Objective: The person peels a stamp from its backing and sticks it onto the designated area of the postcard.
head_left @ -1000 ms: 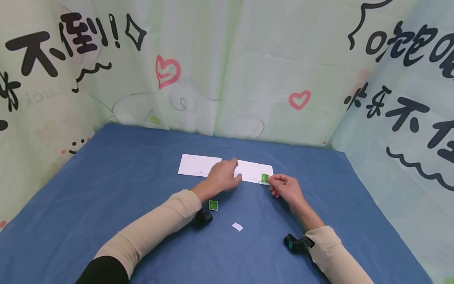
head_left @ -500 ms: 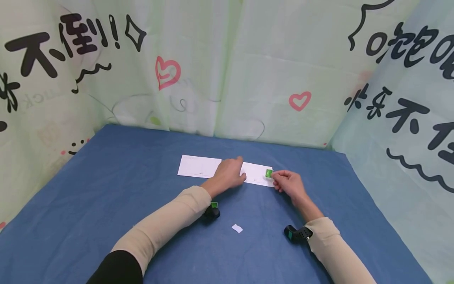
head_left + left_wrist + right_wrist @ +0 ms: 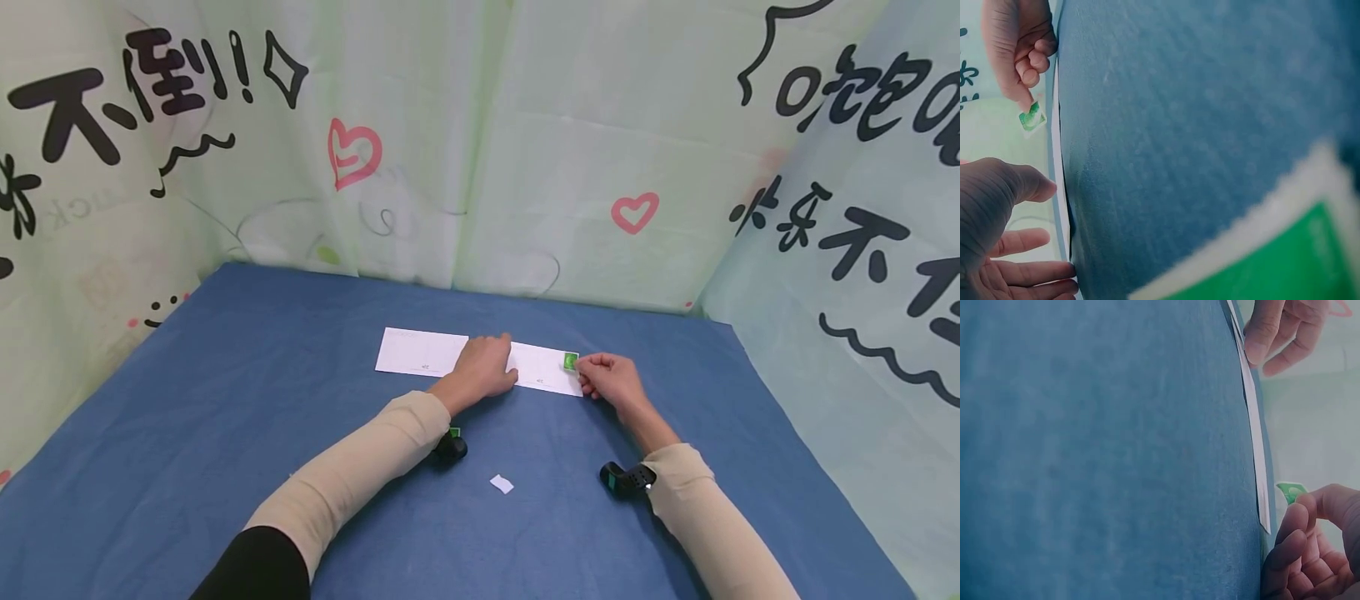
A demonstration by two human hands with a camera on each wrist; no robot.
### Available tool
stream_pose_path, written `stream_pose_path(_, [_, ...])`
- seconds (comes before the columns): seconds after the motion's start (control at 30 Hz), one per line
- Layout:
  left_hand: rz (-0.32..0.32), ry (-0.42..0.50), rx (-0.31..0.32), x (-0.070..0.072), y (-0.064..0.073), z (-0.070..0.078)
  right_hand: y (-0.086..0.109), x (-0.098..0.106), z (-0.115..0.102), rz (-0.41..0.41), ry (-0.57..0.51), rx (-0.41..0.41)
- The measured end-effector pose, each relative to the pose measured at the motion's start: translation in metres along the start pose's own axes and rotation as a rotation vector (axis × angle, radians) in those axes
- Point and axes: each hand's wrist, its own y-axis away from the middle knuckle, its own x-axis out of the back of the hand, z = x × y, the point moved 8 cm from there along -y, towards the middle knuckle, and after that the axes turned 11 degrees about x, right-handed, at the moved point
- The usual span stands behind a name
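Note:
A green stamp [image 3: 571, 361] with a pale border is pinched between thumb and forefinger of my right hand [image 3: 611, 382]. It overlaps the upper right corner of the right white envelope [image 3: 538, 367] in the head view; both wrist views show it standing above the paper, tilted. My left hand [image 3: 483, 367] rests with fingers spread on that envelope's left end, thumb near its front edge. Another white envelope [image 3: 420, 350] lies to the left, its right end behind the left hand. A second green stamp [image 3: 1291, 275] lies on the cloth, mostly hidden by the left wrist in the head view.
A small white paper scrap [image 3: 502, 483] lies on the blue tablecloth [image 3: 360, 317] between the forearms. Black wrist cameras, including the right one [image 3: 626, 481], sit close above the cloth. A printed pale curtain [image 3: 495, 150] closes off the back and sides.
My right hand has carried the stamp up and right from the envelope's lower right area to its upper right corner. My left hand slid slightly right, its wrist now covering the second stamp.

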Motion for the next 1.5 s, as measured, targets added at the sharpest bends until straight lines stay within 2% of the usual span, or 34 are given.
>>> stream_pose_path(0.57, [-0.033,-0.009,0.019,-0.004,0.000,-0.003,-0.017,0.001,0.004,-0.032,0.106,-0.037])
stream_pose_path(1.13, [-0.043,-0.071,0.026,-0.008,0.000,-0.003,-0.024,-0.003,0.006,-0.112,0.218,-0.006])
stream_pose_path(1.5, [-0.041,-0.089,0.026,-0.008,0.000,-0.002,-0.029,-0.001,0.006,-0.094,0.286,0.029])
